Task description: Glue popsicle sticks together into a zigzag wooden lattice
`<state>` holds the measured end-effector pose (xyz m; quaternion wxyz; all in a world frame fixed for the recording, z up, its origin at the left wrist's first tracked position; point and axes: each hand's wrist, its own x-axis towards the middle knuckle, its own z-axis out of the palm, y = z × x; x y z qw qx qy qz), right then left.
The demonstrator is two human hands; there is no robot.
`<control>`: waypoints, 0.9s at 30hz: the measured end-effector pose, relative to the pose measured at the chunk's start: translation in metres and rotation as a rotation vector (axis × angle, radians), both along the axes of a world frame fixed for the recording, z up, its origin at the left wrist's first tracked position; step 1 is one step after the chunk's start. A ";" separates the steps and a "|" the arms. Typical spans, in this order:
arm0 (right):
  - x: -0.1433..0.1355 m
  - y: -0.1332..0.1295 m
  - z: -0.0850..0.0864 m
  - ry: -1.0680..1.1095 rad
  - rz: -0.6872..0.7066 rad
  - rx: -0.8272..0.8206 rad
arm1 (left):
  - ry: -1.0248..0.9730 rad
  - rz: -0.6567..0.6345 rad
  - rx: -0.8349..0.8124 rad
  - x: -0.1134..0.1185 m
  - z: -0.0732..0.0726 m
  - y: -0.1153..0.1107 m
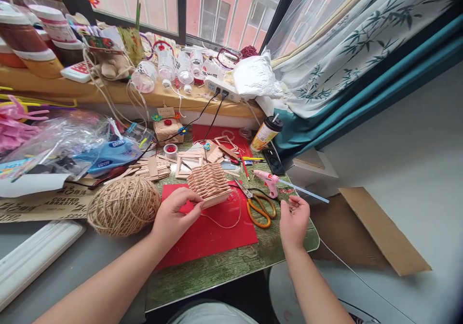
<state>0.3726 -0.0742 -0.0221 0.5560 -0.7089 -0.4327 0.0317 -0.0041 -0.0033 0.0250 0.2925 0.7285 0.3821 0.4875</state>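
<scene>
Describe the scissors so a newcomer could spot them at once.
Start from the green wood-patterned table and find the nearer red sheet on it. At that sheet's right edge, between the woven piece and the pink glue gun, lie the scissors. Their big, looped, orange-brown handles set them apart.

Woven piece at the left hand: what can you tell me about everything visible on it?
The woven piece is tan and roughly box-shaped, with wavy rows of cord-like strands above a flat, pale, wood-like strip along its near edge. It sits at an angle over the red sheet. The left hand has its fingertips at the near left corner. Its underside is hidden.
</scene>
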 end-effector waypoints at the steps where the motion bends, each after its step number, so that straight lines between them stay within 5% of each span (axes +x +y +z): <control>1: 0.006 0.004 -0.002 0.007 -0.020 -0.030 | 0.014 -0.005 0.024 0.000 0.000 0.000; 7: 0.028 0.047 -0.004 0.013 0.068 -0.282 | 0.076 -0.063 0.164 0.004 0.000 -0.003; 16: 0.024 0.080 0.020 -0.030 0.174 -0.506 | 0.205 -0.168 0.326 -0.004 0.002 0.007; 23: 0.006 0.061 0.036 -0.035 0.136 -0.411 | 0.265 -0.154 0.419 -0.010 -0.002 0.013; 27: -0.025 0.029 0.054 0.235 0.325 -0.299 | 0.338 -0.151 0.503 -0.012 -0.001 0.010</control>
